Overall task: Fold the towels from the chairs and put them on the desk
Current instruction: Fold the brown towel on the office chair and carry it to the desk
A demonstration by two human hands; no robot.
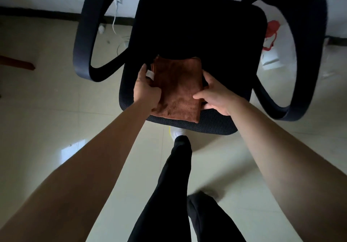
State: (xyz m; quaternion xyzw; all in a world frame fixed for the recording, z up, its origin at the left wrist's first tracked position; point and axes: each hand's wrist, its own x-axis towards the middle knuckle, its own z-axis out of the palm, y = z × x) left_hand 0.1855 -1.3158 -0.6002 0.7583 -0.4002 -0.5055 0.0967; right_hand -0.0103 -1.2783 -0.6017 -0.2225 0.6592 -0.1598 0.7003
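Hands (148, 89) gripping plush folded towel (178, 89), mesh chair (216, 125)

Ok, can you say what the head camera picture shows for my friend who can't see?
Two bare hands, left hand and right hand, grip the sides of a folded brown towel on a black office chair seat.

Both hands are on the brown towel (177, 88), folded into a neat rectangle on the black chair (199, 33) seat. The left hand (147, 89) has its grip closed on the towel's left edge, a small white tag (150, 74) poking out just above its thumb. The right hand (216, 95) clamps the opposite edge, thumb on top, fingers tucked beneath. Below the grip, dark trouser legs (174, 194) stand on the pale tiled floor (47, 114).
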